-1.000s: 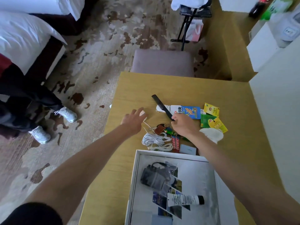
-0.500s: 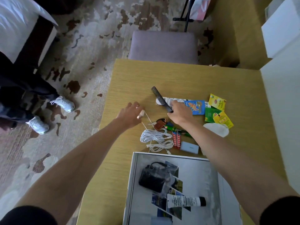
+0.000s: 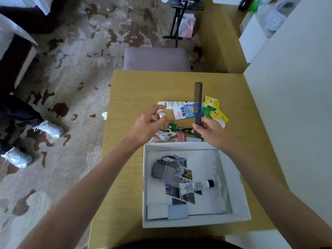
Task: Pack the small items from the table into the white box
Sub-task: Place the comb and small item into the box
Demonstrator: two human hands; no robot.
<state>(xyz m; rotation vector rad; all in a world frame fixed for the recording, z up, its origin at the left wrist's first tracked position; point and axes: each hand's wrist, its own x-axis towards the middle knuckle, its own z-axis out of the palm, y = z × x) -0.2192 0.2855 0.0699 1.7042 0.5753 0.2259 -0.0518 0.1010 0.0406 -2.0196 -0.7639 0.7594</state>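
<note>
I log the white box (image 3: 237, 186), near edge of the table (image 3: 136, 87): pouch, tube, cards inside. Unpacked beyond it: white cable (image 3: 164, 136), snack packet (image 3: 185, 112), tea sachets (image 3: 216, 110). Right hand (image 3: 209, 130) clasps the comb (image 3: 197, 103) upright; left hand (image 3: 149, 125) pinches a small round item (image 3: 160, 113). I judge roughly half packed.

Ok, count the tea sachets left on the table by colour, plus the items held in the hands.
Yellow tea sachets: 2
Green tea sachet: 1
Held items: 2, a black comb in the right hand and a small round object in the left hand
Total: 5
</note>
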